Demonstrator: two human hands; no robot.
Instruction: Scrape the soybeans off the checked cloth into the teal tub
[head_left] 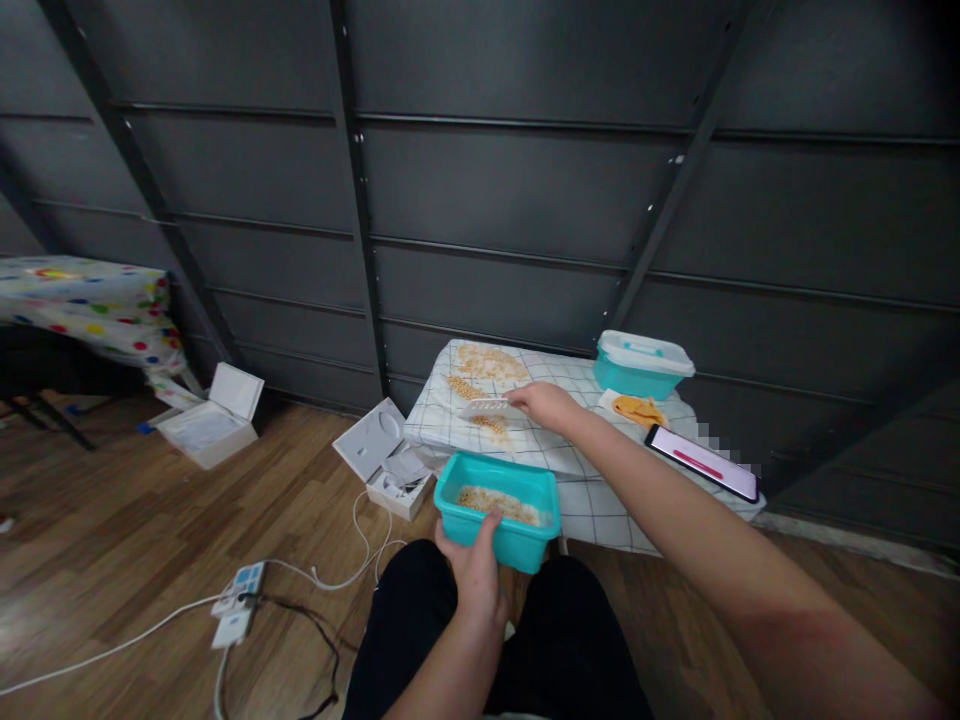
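Note:
My left hand (475, 560) grips the near wall of a turquoise plastic bin (536, 540), thumb over the rim, just in front of the low table. Pale grains and yellowish beans (499, 503) lie inside the bin. Over the table, my right hand (546, 405) pinches a white flat tool with holes (486, 407). Loose beans (491, 425) lie under and beside this tool. Farther back, a patch of pale grains (491, 362) is spread on the white checked tablecloth (559, 365).
A lidded turquoise box (645, 365), an orange cloth-like item (639, 410) and a phone (703, 462) rest on the table's right side. Open white boxes (401, 490), a power strip (238, 605) and cables are on the floor at left. A dark panelled wall (495, 190) stands behind.

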